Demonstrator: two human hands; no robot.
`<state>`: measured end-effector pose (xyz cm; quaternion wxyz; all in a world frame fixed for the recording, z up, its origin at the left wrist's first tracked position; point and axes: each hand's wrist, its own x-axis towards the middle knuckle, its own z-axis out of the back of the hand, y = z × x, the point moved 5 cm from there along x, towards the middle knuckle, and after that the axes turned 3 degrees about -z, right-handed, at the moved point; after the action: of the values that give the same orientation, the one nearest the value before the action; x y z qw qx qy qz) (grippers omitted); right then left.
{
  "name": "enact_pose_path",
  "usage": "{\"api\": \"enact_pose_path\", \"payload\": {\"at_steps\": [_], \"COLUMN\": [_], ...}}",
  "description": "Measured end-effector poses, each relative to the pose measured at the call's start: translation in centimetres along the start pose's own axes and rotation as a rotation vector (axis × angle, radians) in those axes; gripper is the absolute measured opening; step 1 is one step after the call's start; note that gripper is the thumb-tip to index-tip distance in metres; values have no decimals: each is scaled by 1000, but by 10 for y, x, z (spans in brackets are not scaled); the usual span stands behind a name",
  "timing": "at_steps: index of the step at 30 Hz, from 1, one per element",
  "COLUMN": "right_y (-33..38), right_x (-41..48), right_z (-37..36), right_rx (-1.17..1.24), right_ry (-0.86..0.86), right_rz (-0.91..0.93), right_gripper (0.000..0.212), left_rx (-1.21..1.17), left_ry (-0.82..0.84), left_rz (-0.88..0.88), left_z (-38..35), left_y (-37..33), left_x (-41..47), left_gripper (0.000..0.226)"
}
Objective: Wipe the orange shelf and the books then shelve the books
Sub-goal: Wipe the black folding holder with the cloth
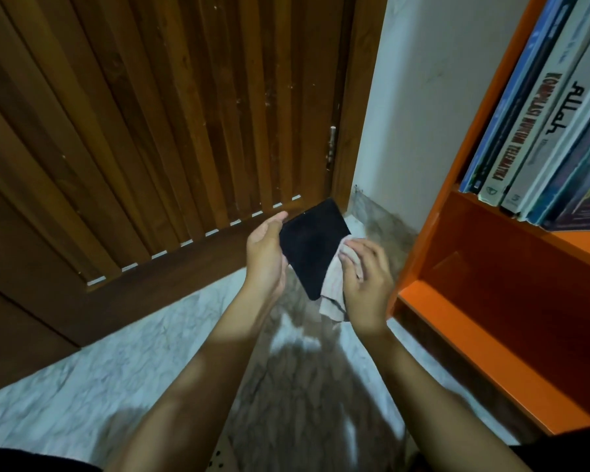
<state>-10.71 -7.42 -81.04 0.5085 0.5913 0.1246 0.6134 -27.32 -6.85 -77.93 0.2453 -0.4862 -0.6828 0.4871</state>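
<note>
My left hand [265, 256] holds a thin black book [312, 245] by its left edge, above the floor in the middle of the view. My right hand [367, 279] presses a pale pinkish cloth [332, 289] against the book's lower right corner, fingers curled round the cloth. The orange shelf [457, 240] stands at the right. Its upper level carries several upright books [539, 124], and the lower compartment under them holds nothing that I can see.
A dark wooden slatted door [150, 131] fills the left and back. A white wall [419, 114] separates it from the shelf. The floor [116, 362] is pale marble tile with my shadow across it.
</note>
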Motion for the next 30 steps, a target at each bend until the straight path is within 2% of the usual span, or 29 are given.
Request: {"api": "enact_pose_path", "payload": {"at_steps": [3, 6, 8, 10, 12, 16, 20, 27, 30], "right_y": [-40, -91, -114, -134, -160, -203, -215, -212, -193], "right_x": [-17, -49, -74, -96, -120, -159, -171, -159, -131], "right_z": [-2, 0, -3, -10, -22, -42, -46, -37, -28], "right_rx": [61, 123, 111, 49, -33, -94, -105, -99, -2], "right_ry": [27, 19, 83, 182, 300, 502, 541, 526, 443], "right_rz": [-196, -539, -590, -587, -677, -861, -895, -918, -829], "right_gripper": [15, 14, 6, 9, 10, 18, 9, 24, 18], "left_rx": [217, 251, 235, 219, 209, 338, 452, 469, 505], "left_ry": [-15, -72, -109, -158, -193, -202, -147, -94, -45], "left_rz": [-71, -54, -9, 42, 88, 148, 100, 76, -4], "left_z": [8, 25, 34, 42, 48, 60, 68, 63, 55], "left_y": [14, 34, 50, 69, 89, 126, 146, 145, 126], "left_x": [10, 24, 34, 42, 51, 65, 74, 69, 60], "left_gripper": [29, 29, 30, 30, 28, 25, 30, 34, 34]}}
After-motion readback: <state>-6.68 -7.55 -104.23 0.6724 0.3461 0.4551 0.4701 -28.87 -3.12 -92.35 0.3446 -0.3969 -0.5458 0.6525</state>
